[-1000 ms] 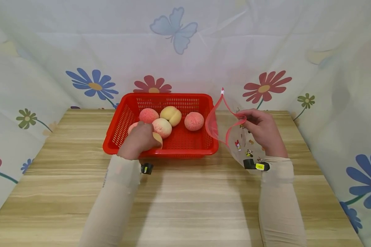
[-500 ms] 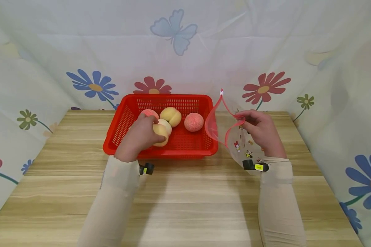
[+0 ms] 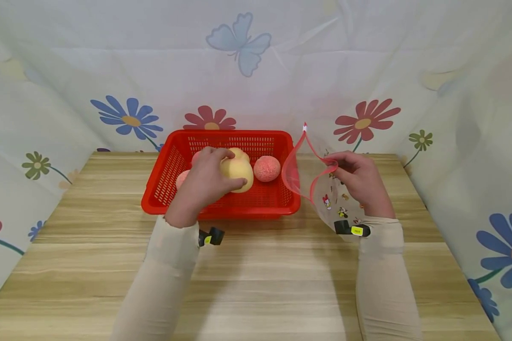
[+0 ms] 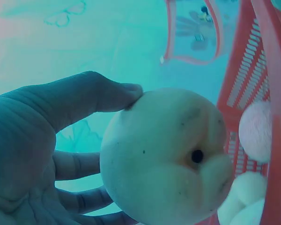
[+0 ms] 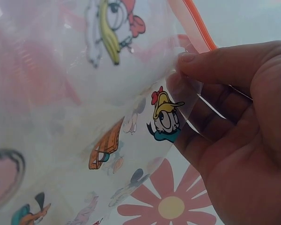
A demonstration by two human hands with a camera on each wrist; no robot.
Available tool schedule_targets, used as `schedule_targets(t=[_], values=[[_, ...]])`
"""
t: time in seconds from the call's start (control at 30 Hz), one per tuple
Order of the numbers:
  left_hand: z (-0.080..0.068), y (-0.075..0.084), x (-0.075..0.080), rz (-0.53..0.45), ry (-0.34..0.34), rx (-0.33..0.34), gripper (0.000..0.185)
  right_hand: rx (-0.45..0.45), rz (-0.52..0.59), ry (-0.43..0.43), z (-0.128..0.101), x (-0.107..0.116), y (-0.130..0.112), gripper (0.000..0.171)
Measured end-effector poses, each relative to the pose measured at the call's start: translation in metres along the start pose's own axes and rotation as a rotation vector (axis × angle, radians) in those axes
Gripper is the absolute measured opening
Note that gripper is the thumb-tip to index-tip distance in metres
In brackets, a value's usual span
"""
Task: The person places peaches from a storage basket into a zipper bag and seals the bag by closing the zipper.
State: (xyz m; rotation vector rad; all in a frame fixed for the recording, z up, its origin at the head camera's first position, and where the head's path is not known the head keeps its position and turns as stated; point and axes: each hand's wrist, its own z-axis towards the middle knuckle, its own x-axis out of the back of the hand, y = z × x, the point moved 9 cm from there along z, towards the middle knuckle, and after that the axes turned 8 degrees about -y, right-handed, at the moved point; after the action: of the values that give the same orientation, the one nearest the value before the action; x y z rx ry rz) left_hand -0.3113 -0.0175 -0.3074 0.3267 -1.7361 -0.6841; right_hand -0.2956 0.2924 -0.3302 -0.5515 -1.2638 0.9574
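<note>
My left hand (image 3: 205, 182) grips a pale yellow peach (image 3: 239, 174) between thumb and fingers, above the red plastic basket (image 3: 256, 210). In the left wrist view the peach (image 4: 164, 154) shows a dark hole at its dimple. Under and beside this hand lie more peaches, among them a pink one (image 3: 267, 169) at the right and a partly covered pink one (image 3: 182, 179) at the left. My right hand (image 3: 362, 177) pinches the red-edged rim of a clear zip bag (image 3: 330, 196) printed with cartoon characters; its mouth gapes toward the basket. Thumb and fingers meet on the film (image 5: 166, 112) in the right wrist view.
The basket stands on a wood-grain table (image 3: 256, 284), close to a flower-printed curtain (image 3: 256, 85) at the back and sides. The bag's mouth is right beside the basket's right wall. A white slider (image 3: 305, 128) sits at the bag's upper corner.
My left hand has lifted the yellow peach from the basket's front left and carried it right and up. The pink peach at the left shows again. My right hand and the bag have stayed put.
</note>
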Motion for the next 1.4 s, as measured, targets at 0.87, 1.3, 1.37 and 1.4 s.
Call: schedule_targets(t=[0.87,1.3,1.37,1.4], values=[[0.006,0.046,-0.021,-0.22,0.201,-0.165,0.062,0.024,0.032,-0.028,0.001,-0.007,-0.003,0.026],[0.009,0.074,-0.047,-0.233,0.218,-0.36,0.057,0.064,0.056,-0.041,0.004,-0.011,-0.007,0.027],[0.011,0.078,-0.052,-0.215,0.209,-0.371,0.056,0.068,0.049,-0.042,0.004,-0.011,-0.007,0.026],[0.012,0.079,-0.054,-0.203,0.205,-0.378,0.056,0.069,0.044,-0.042,0.004,-0.011,-0.007,0.026]])
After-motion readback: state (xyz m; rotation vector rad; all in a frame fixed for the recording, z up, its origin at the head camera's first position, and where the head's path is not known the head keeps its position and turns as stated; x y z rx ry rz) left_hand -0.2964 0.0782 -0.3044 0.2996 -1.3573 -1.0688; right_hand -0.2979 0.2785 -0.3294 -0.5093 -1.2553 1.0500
